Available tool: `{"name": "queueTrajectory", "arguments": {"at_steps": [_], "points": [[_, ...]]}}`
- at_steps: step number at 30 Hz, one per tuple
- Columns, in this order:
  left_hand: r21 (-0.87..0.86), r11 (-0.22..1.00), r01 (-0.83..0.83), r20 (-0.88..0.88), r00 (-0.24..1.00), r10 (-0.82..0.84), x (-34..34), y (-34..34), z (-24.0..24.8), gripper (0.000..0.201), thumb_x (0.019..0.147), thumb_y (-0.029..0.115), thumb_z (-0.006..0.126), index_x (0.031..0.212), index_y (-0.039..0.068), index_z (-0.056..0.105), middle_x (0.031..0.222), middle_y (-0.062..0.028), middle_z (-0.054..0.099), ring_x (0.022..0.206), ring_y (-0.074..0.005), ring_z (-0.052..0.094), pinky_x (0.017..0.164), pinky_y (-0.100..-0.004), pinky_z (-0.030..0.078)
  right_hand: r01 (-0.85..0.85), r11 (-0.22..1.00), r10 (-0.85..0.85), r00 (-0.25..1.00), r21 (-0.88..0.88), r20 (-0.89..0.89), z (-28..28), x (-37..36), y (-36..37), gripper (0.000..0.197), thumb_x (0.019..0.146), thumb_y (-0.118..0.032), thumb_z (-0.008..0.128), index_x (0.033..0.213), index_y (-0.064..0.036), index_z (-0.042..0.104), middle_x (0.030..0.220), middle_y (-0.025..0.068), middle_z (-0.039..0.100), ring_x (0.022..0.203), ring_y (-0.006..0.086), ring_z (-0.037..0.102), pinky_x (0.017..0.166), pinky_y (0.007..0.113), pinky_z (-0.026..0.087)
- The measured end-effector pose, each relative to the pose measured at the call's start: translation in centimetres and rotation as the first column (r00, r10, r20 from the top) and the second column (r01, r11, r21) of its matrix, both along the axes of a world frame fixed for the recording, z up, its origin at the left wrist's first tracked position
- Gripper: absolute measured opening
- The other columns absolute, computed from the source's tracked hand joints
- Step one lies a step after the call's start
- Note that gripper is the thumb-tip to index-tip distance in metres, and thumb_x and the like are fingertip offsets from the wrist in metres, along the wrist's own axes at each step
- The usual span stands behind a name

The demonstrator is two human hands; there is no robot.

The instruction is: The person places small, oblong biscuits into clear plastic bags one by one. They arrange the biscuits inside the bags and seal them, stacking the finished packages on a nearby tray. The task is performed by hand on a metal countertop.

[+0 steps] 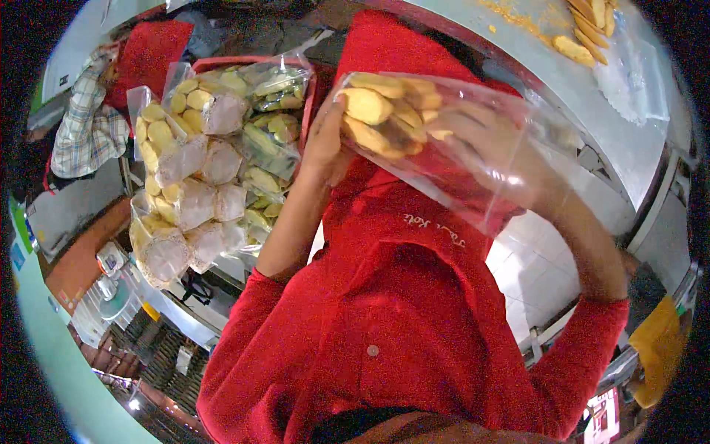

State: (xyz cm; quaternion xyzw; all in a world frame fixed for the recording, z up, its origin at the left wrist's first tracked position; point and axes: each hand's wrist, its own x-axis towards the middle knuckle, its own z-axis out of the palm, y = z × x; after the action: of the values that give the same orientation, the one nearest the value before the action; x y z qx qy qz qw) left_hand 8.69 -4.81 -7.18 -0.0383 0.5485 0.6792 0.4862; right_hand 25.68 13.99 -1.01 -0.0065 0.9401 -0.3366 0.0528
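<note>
A clear plastic bag [473, 201] stretches across in front of me over my red apron. Oval, golden-brown slices of dried bread or rusk [367, 106] are gathered in its closed end. My left hand [330, 140] is wrapped round that end, gripping the bag from the left with the thumb on top. Inside the bag, reaching in from its right end, is my right hand [481, 140]. Its fingers look stretched out toward the slices, at least one lying by the fingertips. Plastic glare and some blur partly hide those fingers.
Several filled clear bags [181, 159] of similar slices stand packed at left, beside and in a red crate [309, 111]. At upper right, a pale table [510, 16] bears crumbs, loose slices [584, 41] and plastic bags [636, 89]. Another person in a checked shirt [89, 118] is at far left.
</note>
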Motion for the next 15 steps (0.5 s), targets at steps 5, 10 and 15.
{"name": "queueTrajectory", "arguments": {"at_steps": [5, 10, 15], "points": [[0.022, 1.0, -0.021, 0.007, 1.0, 0.021, -0.4, 0.5, -0.1, 0.044, 0.102, 0.028, 0.036, 0.138, 0.002, 0.039, 0.132, -0.0124, 0.052, 0.118, -0.0248, 0.054, 0.102, -0.0378, 0.042, -0.057, 0.981, 0.053, 0.998, 0.187, 0.027, 2.0, -1.5, 0.5, 0.029, 0.095, -0.017, 0.048, 0.116, 0.0011, 0.055, 0.12, 0.0151, 0.055, 0.116, 0.0307, 0.052, 0.1, 0.04, 0.043], [0.126, 0.992, 0.013, -0.173, 0.985, 0.009, -3.7, 2.9, 1.2, 0.048, 0.103, 0.031, 0.034, 0.143, 0.005, 0.034, 0.133, -0.0117, 0.05, 0.121, -0.0243, 0.051, 0.103, -0.04, 0.042, -0.072, 0.988, 0.091, 0.986, 0.138, -0.141, 2.9, -0.3, 4.4, 0.035, 0.096, -0.021, 0.048, 0.127, -0.0035, 0.053, 0.132, 0.0164, 0.05, 0.123, 0.0319, 0.048, 0.105, 0.042, 0.039], [0.292, 0.956, 0.008, -0.559, 0.812, 0.165, -7.9, 10.6, 8.6, 0.05, 0.099, 0.029, 0.047, 0.143, 0.007, 0.037, 0.128, -0.0119, 0.053, 0.113, -0.0241, 0.056, 0.091, -0.0373, 0.05, 0.669, 0.675, -0.728, 0.674, -0.312, -0.128, 6.9, 5.2, 12.4, 0.035, 0.099, -0.02, 0.05, 0.128, -0.001, 0.055, 0.129, 0.0077, 0.058, 0.121, 0.0146, 0.05, 0.105, 0.029, 0.035]]}}
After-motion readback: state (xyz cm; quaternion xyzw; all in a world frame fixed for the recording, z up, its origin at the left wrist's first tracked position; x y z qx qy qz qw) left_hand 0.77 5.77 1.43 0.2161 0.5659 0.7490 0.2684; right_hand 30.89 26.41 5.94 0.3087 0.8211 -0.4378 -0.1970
